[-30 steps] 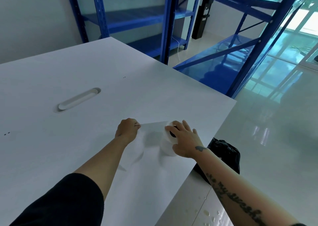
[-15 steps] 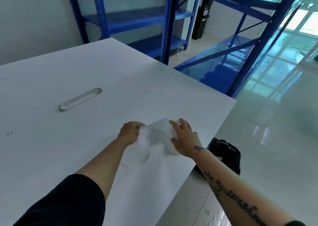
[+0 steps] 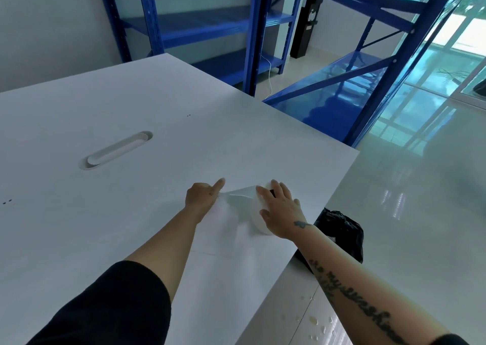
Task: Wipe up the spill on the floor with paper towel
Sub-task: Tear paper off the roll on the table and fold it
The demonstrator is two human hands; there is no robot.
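Observation:
A white paper towel roll (image 3: 256,217) stands on the white table (image 3: 131,213) near its right edge. My right hand (image 3: 281,208) lies over the roll and holds it down. My left hand (image 3: 202,197) pinches the loose end of the sheet (image 3: 240,193), which stretches taut from the roll to my fingers; the index finger sticks out. Pulled-off towel lies flat on the table below my left hand (image 3: 223,226). On the tiled floor at the bottom right, the spill (image 3: 314,321) shows as several pale drops.
A black plastic bag (image 3: 342,234) sits on the floor against the table's right edge. Blue metal shelving (image 3: 252,29) stands behind the table and along the right. A white oval grommet (image 3: 115,151) is set into the tabletop.
The sheet, slack and bulging half a second ago, is now pulled taut between roll and left hand. My left index finger has extended. The right hand stays on the roll.

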